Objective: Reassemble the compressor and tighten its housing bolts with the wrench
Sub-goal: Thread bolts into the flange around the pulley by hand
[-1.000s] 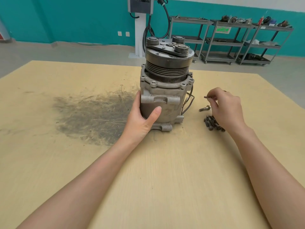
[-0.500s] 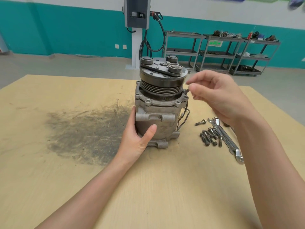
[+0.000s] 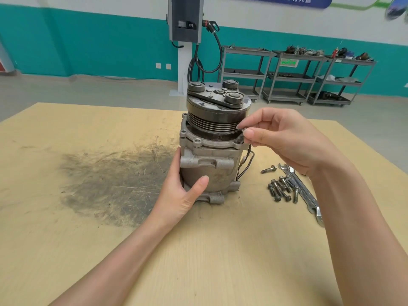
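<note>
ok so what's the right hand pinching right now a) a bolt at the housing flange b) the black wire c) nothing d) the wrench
a: the right hand pinches a bolt at the flange of the compressor, while the wrench lies on the table.

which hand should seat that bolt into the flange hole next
Right. The right hand already pinches the bolt at the compressor flange, while the left hand grips the housing and steadies it.
</note>
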`<state>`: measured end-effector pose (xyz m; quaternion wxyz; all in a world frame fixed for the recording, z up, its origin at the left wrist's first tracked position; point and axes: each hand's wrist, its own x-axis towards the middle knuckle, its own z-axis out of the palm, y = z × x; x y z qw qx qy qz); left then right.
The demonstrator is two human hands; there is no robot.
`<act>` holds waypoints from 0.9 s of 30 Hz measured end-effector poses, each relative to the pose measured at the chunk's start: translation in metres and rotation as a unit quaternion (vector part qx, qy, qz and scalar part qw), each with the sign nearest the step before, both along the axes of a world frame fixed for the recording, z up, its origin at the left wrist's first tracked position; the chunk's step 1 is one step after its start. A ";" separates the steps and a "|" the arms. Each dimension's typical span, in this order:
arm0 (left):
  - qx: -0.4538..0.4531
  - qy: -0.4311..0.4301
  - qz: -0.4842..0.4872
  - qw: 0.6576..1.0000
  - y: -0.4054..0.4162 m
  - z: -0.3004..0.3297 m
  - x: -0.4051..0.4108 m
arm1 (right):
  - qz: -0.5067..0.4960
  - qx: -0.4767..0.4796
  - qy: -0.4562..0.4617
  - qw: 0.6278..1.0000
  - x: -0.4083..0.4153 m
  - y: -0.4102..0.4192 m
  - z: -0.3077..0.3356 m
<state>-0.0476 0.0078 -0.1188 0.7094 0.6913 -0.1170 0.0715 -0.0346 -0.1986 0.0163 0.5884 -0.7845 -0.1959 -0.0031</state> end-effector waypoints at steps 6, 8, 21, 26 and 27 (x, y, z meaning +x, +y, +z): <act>-0.003 0.001 -0.003 1.000 0.001 0.002 -0.002 | -0.050 -0.075 -0.048 0.995 -0.002 0.006 -0.001; -0.006 0.000 -0.002 1.000 0.001 0.003 -0.003 | -0.068 -0.101 -0.057 0.991 -0.003 0.011 -0.002; -0.012 -0.014 -0.009 1.000 -0.002 0.004 -0.004 | 0.006 0.001 -0.030 1.000 -0.001 -0.004 -0.021; -0.014 -0.018 -0.008 1.000 -0.003 0.007 -0.005 | -0.036 0.035 -0.034 0.998 -0.001 0.006 -0.024; -0.013 -0.019 -0.008 1.000 -0.003 0.007 -0.005 | -0.055 0.039 -0.048 0.997 -0.002 0.009 -0.027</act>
